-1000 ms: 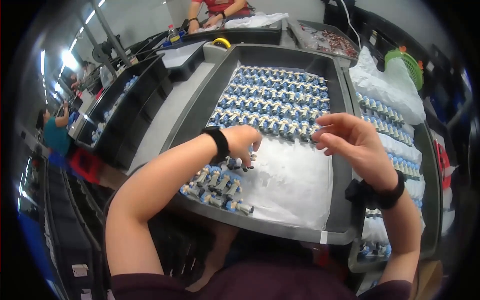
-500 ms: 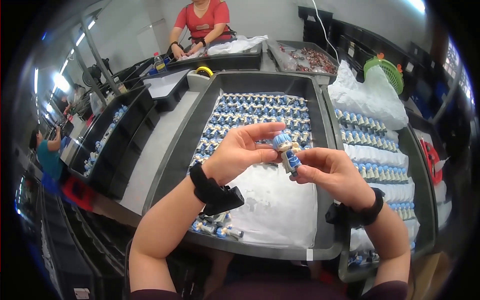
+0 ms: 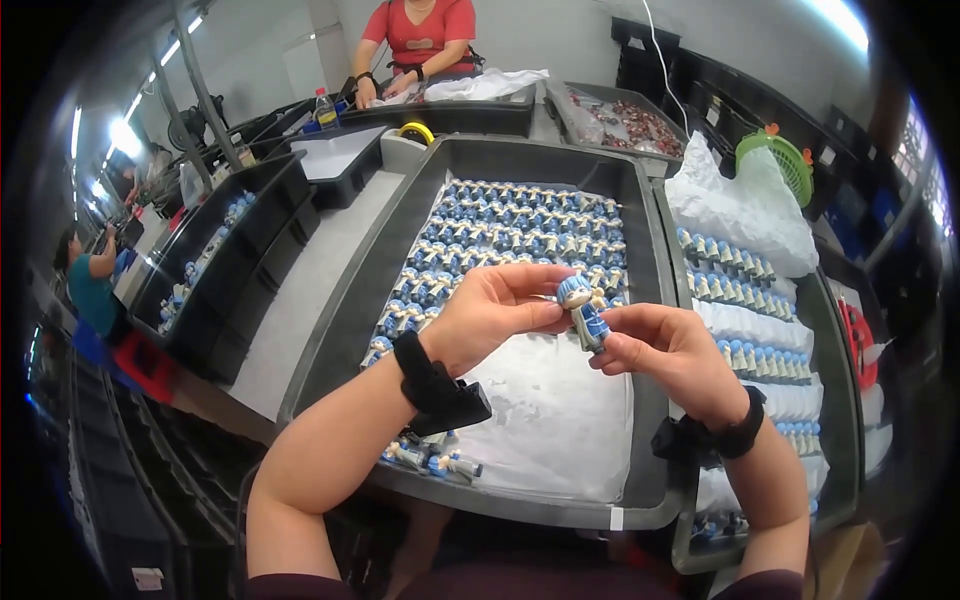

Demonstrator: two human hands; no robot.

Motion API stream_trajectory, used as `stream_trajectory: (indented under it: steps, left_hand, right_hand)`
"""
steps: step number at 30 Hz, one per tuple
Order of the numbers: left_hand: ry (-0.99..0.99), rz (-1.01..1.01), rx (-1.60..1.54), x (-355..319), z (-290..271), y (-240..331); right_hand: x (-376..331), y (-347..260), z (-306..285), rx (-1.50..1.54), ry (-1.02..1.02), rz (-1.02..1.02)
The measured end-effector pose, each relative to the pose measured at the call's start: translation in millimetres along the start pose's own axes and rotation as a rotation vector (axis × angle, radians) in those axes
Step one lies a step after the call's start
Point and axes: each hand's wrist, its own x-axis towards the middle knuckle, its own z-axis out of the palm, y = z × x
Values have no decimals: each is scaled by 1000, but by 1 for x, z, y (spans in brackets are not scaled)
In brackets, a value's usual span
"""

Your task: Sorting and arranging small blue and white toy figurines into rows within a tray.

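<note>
Both hands meet above the big grey tray (image 3: 330, 330). The left hand (image 3: 495, 315) pinches the blue-capped head of a small blue figurine (image 3: 583, 312), and the right hand (image 3: 665, 350) is clamped on its body, holding it over white paper (image 3: 560, 420). Rows of figurines (image 3: 510, 235) fill the tray beyond.
</note>
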Motion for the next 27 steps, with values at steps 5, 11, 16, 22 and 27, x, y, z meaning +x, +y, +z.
stream_trajectory:
  steps: [5, 11, 16, 22, 27]
  left_hand:
    - [7, 2, 2, -1, 0, 0]
    - [-15, -37, -127, -5, 2, 1]
    - [-4, -19, -88, -7, 4, -1]
    - [-232, 301, 115, -2, -1, 19]
    - [-19, 162, 780, 8, -17, 48]
  right_hand:
    - [-1, 3, 0, 9, 25, -1]
    - [-5, 5, 3, -138, 80, -106]
    - [-7, 5, 7, -100, 84, -112]
    - [-2, -4, 6, 237, 66, -52]
    - [2, -22, -30, 0, 289, -274]
